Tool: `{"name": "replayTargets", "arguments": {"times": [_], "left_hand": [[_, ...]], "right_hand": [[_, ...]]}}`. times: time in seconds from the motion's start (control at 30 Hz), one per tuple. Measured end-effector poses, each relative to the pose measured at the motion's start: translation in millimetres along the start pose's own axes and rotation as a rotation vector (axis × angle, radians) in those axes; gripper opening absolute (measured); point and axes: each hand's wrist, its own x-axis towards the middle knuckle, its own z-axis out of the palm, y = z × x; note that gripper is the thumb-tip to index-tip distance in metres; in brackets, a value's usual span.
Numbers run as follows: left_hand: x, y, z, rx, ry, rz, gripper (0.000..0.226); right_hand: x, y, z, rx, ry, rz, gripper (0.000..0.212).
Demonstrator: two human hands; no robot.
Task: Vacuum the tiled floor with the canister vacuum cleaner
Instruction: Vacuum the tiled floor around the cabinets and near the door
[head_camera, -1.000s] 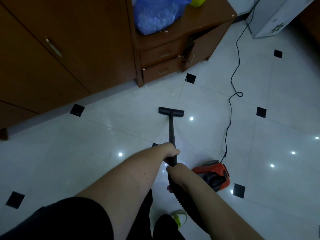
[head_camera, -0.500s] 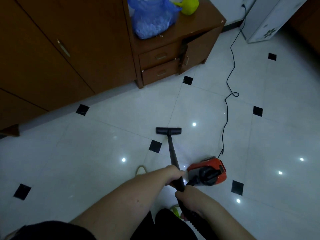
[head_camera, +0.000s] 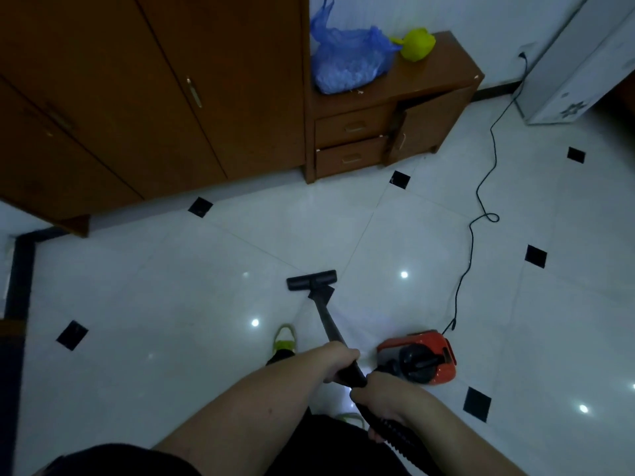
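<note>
The black vacuum wand slants down to its floor head, which rests flat on the glossy white tiled floor. My left hand is closed round the wand's upper part. Just below it, my right hand grips the wand where the ribbed black hose begins. The orange and black canister sits on the floor right beside my hands. Its black power cord snakes away to a wall socket at the far right.
A tall brown wardrobe and a low drawer cabinet stand at the back, with a blue plastic bag and a yellow jug on top. A white appliance is far right. My yellow-green slipper is left of the wand.
The floor head has been pulled back toward me, away from the drawer cabinet. The view has tilted up, showing more of the wardrobe and wall. Both hands keep their grip.
</note>
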Motion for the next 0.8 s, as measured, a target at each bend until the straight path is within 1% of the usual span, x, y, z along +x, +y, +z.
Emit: {"name": "replayTargets", "arguments": {"times": [0.17, 0.3, 0.4, 0.5, 0.63, 0.8], "left_hand": [[6.0, -7.6, -33.0, -0.113, 0.042, 0.025, 0.026], [4.0, -4.4, -77.4, -0.219, 0.049, 0.01, 0.018], [5.9, -2.4, -120.8, -0.276, 0.075, -0.01, 0.014], [10.9, -1.6, -167.6, -0.302, 0.112, -0.025, 0.016], [20.9, 3.3, -229.2, -0.337, 0.109, -0.007, 0.02], [26.9, 8.6, -292.6, -0.455, 0.124, -0.011, 0.025]], "right_hand": [[9.4, -32.0, 3.2, -0.096, -0.039, -0.018, 0.022], [19.2, -78.4, -1.8, -0.174, -0.087, -0.014, 0.021], [33.6, -119.8, 0.7, -0.251, -0.101, -0.009, 0.027], [49.6, -163.0, 13.3, -0.247, -0.122, -0.006, 0.02], [69.4, -222.4, 31.4, -0.266, -0.117, -0.03, 0.015], [84.5, -289.1, 41.9, -0.376, -0.099, -0.061, 0.017]]}}
